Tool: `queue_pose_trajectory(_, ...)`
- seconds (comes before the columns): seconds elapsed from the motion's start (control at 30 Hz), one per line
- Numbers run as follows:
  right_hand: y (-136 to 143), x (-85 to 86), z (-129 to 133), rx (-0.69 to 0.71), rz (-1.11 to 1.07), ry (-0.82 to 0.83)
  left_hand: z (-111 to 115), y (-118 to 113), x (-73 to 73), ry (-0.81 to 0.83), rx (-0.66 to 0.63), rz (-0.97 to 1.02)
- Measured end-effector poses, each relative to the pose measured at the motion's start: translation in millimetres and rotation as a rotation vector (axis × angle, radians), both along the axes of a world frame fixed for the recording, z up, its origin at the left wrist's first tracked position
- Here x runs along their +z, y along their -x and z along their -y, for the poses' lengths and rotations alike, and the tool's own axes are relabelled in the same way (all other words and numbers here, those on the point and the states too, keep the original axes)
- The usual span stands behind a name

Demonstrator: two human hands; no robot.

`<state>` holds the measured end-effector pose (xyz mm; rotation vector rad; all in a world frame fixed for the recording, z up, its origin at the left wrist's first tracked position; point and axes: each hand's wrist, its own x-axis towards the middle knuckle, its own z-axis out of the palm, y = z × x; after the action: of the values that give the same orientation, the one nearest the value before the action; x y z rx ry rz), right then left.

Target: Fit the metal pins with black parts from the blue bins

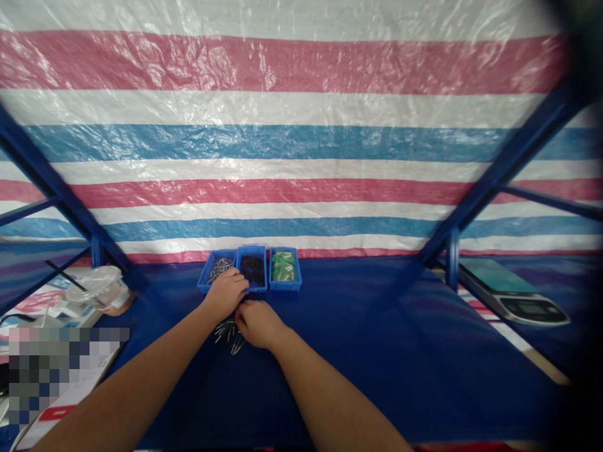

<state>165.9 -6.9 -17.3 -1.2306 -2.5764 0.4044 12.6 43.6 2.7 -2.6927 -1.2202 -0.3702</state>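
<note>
Three small blue bins stand side by side at the back of the table. The left bin [203, 281] holds thin silver pieces like screws or nails, the middle bin [239, 256] small black parts, the right bin [285, 285] green and whitish pieces. My left hand [227, 294] is at the front of the left and middle bins, fingers curled together. Just in front, my right hand [258, 323] rests low with bent fingers, beside a loose pile of thin metal pieces [230, 334] on the table. Whatever either hand's fingertips hold is hidden.
The blue tabletop [358, 339] runs along a striped plastic sheet [301, 144]. Blue frame bars [499, 169] slope up at both sides. A digital scale [522, 301] lies at right. At left are a lidded plastic cup [106, 289] with a dark straw and some papers [78, 389].
</note>
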Motion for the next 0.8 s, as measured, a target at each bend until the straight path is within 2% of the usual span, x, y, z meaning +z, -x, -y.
queue_pose_trajectory(0.27,-1,-3.1,0,-0.012,-0.011,0.008,2,6,-3.6,-0.082,-0.014,0.005)
queue_pose_trajectory(0.4,-1,-1.8,0,0.008,-0.012,0.014,3,8,4.5,-0.086,0.022,0.042)
queue_pose_trajectory(0.53,-1,1.0,1,0.001,-0.022,0.031,2,8,11.1,-0.027,-0.009,0.049)
queue_pose_trajectory(0.67,-1,2.6,1,0.007,-0.03,0.043,-2,9,17.4,0.019,0.027,0.152)
queue_pose_trajectory(0.8,-1,2.5,1,0.002,-0.036,0.048,-2,7,30.5,0.096,-0.018,0.142)
